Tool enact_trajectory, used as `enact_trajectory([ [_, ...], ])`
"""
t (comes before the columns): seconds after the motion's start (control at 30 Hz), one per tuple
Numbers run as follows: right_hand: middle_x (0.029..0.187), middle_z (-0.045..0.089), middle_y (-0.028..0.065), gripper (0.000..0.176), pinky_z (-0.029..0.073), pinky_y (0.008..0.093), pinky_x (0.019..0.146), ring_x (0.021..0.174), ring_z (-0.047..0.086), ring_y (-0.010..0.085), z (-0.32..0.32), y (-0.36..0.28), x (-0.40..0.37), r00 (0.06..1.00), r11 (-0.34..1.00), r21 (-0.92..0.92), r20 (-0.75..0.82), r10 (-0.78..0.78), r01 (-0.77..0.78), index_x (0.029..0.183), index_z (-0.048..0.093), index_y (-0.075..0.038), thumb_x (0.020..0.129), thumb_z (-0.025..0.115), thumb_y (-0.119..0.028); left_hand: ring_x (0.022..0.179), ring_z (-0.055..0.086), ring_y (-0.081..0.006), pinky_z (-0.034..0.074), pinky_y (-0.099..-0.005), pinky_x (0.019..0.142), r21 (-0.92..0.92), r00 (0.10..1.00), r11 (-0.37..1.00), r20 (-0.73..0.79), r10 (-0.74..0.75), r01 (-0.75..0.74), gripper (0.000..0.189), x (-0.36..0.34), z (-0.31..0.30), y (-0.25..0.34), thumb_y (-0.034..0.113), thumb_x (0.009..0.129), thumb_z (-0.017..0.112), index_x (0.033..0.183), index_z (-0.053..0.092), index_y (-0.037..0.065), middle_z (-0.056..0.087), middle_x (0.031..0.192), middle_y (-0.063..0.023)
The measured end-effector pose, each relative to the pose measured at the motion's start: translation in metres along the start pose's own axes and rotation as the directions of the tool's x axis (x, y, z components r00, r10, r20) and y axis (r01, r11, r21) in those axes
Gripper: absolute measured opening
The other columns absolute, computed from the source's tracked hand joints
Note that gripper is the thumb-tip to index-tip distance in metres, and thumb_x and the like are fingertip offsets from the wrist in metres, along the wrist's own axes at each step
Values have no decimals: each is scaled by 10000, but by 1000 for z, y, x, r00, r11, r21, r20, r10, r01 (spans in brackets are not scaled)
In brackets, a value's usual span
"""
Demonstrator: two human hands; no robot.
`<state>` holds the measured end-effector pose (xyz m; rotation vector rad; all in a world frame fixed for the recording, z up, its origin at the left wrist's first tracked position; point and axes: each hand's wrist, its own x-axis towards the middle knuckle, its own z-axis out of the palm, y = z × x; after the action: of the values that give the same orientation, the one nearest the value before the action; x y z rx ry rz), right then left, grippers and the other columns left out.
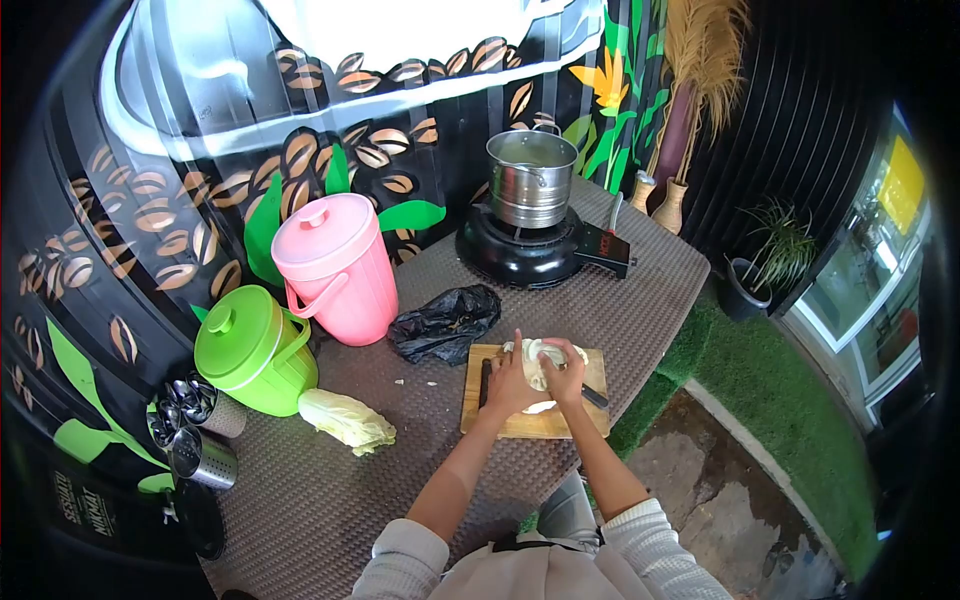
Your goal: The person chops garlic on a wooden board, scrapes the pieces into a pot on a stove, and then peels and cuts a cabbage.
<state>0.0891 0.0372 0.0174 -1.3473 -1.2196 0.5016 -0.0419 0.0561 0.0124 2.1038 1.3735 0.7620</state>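
Left fingers (517, 352) and right fingers (573, 358) clasp pale vegetable (536, 374) between them on cutting board (520, 427); dark handle (595, 397) just right of them, black bag (445, 322) intervening toward pink bucket (345, 285), pot (530, 195) on stove (505, 255) beyond, "NIKMAT" wall lettering (84, 510) far left.

Cutting board (533, 425): smooth wood. Pot (530, 190): shiny metal. Bag (445, 322): glossy, crinkled plastic. Tabletop (340, 500): rough, woven-look.

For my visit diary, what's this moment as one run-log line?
left hand: touching pale heaped food; right hand: touching same food; beneath: rectangular brown wooden board; beyond: silver cylindrical metal pot on round black stove
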Motion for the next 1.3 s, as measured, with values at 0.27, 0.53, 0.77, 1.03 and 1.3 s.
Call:
enact_trajectory([
  [0.27, 855, 713, 120, 173, 509, 294, 686, 772, 692, 187, 5, -9, -4, 976, 976, -40, -9, -216, 215, 960, 723, -53, 819, 640, 3, 1262, 405, -502, 375, -559, 1035, -32, 999, 999, 25, 37, -36, 1437, 4, 3, -9, 442, 500, 889, 1542, -29, 70, 437, 1402, -268],
  [0.53, 665, 660, 108, 212, 501, 324, 557, 575, 638, 201, -5, -3, -8, 960, 925, -261, 115, -255, 277, 930, 763, -140, 764, 682, -38, 1275, 385, -487, 383, -585, 1010, -67, 996, 996, 71, -46, 51, 1379, 0, -3, 1, 434, 519, 879, 1545, 10, 126, 420, 1426, -229],
  [0.77, 833, 694, 139, 274, 530, 387, 689, 750, 645, 344, 6, -3, -22, 915, 900, -186, 167, -366, 394, 944, 768, -204, 727, 728, -40, 1255, 469, -334, 319, -494, 1058, 62, 987, 994, 141, 82, -91, 910, 13, 28, -36, 427, 652, 793, 1402, 394, 101, 520, 1292, -239],
  [1.03, 953, 698, 62, 158, 517, 246, 727, 838, 630, 111, 1, -5, 2, 998, 956, 286, -13, 68, -62, 961, 726, 17, 824, 661, 60, 1269, 432, -391, 396, -462, 1021, -86, 978, 994, -203, 43, -62, 1199, -11, 10, -7, 420, 489, 922, 1409, 312, -50, 458, 1371, -235],
  [1.3, 999, 687, 34, 183, 526, 229, 730, 821, 631, 96, -9, -1, 3, 959, 863, 424, 57, 278, -275, 1000, 725, -10, 835, 676, 51, 1224, 462, -364, 412, -460, 992, -161, 988, 986, -141, -67, 44, 1030, -15, 2, 7, 480, 456, 931, 1248, 452, 27, 508, 1256, -180],
])
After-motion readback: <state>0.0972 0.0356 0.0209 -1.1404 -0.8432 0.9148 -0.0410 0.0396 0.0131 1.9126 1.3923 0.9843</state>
